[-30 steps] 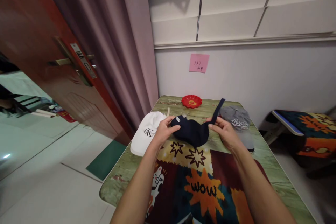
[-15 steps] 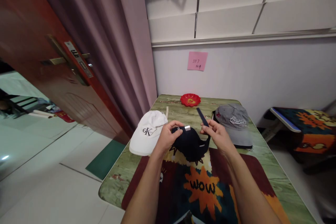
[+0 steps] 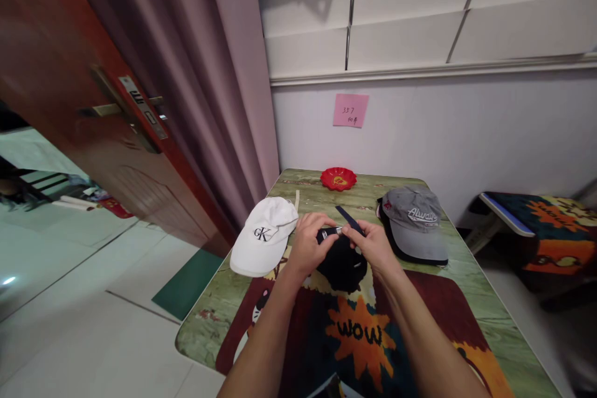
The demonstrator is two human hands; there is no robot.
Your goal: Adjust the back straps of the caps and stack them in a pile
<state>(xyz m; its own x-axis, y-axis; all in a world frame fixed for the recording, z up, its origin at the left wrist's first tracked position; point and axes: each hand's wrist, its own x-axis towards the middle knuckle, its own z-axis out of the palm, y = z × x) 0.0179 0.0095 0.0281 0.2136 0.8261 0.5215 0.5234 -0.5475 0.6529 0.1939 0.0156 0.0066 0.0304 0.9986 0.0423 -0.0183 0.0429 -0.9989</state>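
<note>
A black cap (image 3: 344, 266) is between my hands over the patterned mat, its back strap side turned up. My left hand (image 3: 311, 241) pinches the cap's short strap beside a silver metal buckle (image 3: 338, 231). With thumb and fingers, my right hand (image 3: 372, 245) grips the long loose strap (image 3: 349, 217) close to the buckle; the strap's free end points up and left. Whether the strap passes through the buckle I cannot tell. Left of my hands lies a white cap (image 3: 267, 236) with black letters. A grey cap (image 3: 416, 224) lies to the right, with a dark brim edge beneath it.
A red scalloped dish (image 3: 338, 178) sits at the back of the green wood-grain table (image 3: 205, 329). The mat (image 3: 359, 329) covers the near middle. A wooden door (image 3: 140, 155) and curtain (image 3: 233, 74) stand left; another covered table (image 3: 550, 224) is at right.
My right hand has moved left, bringing the loose strap to the buckle. My left hand has shifted slightly right, and the straps now meet above the black cap.
</note>
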